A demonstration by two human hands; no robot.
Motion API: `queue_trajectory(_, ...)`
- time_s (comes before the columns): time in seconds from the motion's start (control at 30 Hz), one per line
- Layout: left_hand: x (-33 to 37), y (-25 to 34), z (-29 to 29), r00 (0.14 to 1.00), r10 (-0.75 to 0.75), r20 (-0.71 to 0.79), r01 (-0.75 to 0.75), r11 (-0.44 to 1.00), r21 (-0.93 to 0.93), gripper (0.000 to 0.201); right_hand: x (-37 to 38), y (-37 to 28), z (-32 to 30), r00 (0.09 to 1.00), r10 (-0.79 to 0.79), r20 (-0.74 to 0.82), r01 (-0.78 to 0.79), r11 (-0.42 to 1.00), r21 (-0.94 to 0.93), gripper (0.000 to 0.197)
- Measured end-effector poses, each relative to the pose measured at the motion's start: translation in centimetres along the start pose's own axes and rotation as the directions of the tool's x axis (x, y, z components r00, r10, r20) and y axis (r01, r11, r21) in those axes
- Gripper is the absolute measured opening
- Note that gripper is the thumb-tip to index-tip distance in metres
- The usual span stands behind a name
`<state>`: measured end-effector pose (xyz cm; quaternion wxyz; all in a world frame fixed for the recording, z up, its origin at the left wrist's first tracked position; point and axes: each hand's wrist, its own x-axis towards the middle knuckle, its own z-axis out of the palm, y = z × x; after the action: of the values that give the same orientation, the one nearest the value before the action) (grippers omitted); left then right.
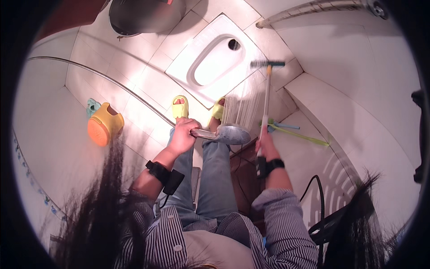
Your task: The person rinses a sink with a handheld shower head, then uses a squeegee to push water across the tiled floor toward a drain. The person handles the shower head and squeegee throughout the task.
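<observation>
My left hand [184, 136] is wrapped round the handle of a silver shower head [233, 134], held in front of my knees. Thin streams of water [244, 106] fan out from it toward the tiles beside the squat toilet [193, 80]. In my right hand [266, 144] is the pale pole of a long-handled floor brush [268, 64]. Its dark bristled head, with a yellow joint, is by the toilet's right corner; whether it touches the floor I cannot tell. A metal hose [112, 81] runs from the shower handle to the upper left.
A yellow and orange plastic stool [105, 125] lies on the left. A dark round bin [145, 17] stands at the far left. Green and blue sticks [298, 132] lie right of my right hand. A pipe [309, 9] crosses the far right. Yellow slippers [180, 106] are on my feet.
</observation>
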<state>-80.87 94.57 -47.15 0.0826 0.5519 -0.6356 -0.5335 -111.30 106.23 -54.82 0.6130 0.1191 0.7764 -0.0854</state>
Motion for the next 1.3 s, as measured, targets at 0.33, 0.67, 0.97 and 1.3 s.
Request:
queue_trajectory(0.33, -2.7, -3.4, 0.1, 0.997, -0.065, -0.044, 0.064, 0.998, -0.014, 0.011, -4.5, 10.2, 3.0, 0.944, 0.328, -0.042, -0.330, 0.923, -0.197, 0.059)
queue_trajectory(0.67, -6.7, -7.5, -1.5, 0.999, -0.016, -0.035, 0.017, 1.000, 0.015, 0.014, -0.9, 1.8, 8.9, 0.998, 0.033, 0.058, -0.028, 0.996, -0.087, 0.056)
queue_trajectory(0.97, -10.9, -13.1, -8.8, 0.958, -0.268, -0.104, 0.260, 0.962, -0.083, 0.016, -10.9, 9.1, 20.5, 0.963, -0.066, 0.260, 0.126, 0.967, -0.222, 0.037)
queue_trajectory(1.3, -13.7, -18.6, -12.7, 0.902, -0.369, -0.225, 0.315, 0.917, -0.243, 0.016, -8.8, 8.5, 33.3, 0.988, -0.045, 0.149, 0.069, 0.985, -0.160, 0.030)
